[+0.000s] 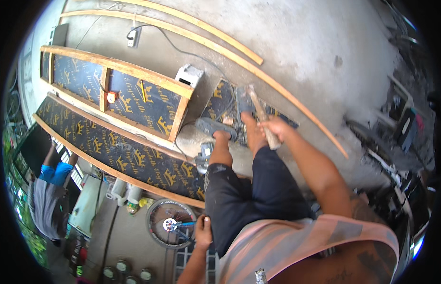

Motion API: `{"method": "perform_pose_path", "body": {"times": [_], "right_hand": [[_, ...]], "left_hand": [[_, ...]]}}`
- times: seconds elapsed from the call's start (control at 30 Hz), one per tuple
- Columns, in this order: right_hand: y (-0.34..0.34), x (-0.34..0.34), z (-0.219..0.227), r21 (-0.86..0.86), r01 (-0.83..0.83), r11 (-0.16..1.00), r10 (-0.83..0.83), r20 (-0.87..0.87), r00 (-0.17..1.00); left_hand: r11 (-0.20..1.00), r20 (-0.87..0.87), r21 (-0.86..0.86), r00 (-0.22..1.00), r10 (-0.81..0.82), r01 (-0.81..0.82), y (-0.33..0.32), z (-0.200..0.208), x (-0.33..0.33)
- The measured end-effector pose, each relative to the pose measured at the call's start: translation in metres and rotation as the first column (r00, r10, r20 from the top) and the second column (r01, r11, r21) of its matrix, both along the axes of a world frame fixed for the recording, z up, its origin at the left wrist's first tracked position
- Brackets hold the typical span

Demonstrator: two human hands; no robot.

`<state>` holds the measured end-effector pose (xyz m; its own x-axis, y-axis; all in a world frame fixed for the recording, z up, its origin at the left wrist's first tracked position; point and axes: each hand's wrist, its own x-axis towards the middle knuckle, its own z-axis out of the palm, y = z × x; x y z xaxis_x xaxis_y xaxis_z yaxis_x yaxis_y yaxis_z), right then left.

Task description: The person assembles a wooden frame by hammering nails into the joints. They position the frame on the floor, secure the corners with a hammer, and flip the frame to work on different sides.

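Observation:
My right hand [276,128] is closed around the wooden handle of a hammer [259,106], which slants up past my shin toward my right foot. Its far end, beside the grey slipper [243,102], is hard to make out. My left hand [203,232] hangs low beside my thigh with loosely bent fingers, and nothing shows in it. Close by it in the picture is a small bicycle wheel [154,222]. Underfoot lies a black printed board [220,97] with a small wood block [227,121] on it. A corded power tool [204,154] stands left of my shin.
To the left lies a wood-framed black panel [121,57] holding an orange tape measure [111,97]; a longer panel [111,146] runs alongside. A hollow block [189,75], long wooden strips [206,41] and a power socket [132,38] are ahead. Another person [50,203] is at far left; clutter [405,123] lines the right.

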<state>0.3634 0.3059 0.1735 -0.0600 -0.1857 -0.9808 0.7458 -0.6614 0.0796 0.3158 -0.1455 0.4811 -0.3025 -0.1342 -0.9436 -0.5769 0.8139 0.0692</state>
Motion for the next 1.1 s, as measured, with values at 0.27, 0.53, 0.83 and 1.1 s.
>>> {"method": "perform_pose_path", "body": {"times": [0.27,0.53,0.83,1.1], "right_hand": [[0.012,0.003,-0.032,0.168,-0.279,0.946,0.280,0.017,0.960],[0.006,-0.037,-0.027,0.354,-0.745,0.566,0.770,0.095,0.630],[-0.012,-0.046,-0.039,0.425,-0.477,0.769,0.523,0.008,0.852],[-0.080,-0.064,-0.002,0.280,0.018,0.960,0.021,-0.137,0.990]], "left_hand": [[0.958,-0.085,-0.012,0.955,0.286,-0.288,-0.005,0.156,0.059],[0.954,0.027,-0.225,0.977,0.211,-0.200,0.000,0.146,0.065],[0.926,0.285,-0.316,0.952,-0.113,0.205,-0.070,0.076,0.002],[0.374,0.119,-0.149,0.392,-0.912,0.915,-0.090,-0.011,-0.156]]}}
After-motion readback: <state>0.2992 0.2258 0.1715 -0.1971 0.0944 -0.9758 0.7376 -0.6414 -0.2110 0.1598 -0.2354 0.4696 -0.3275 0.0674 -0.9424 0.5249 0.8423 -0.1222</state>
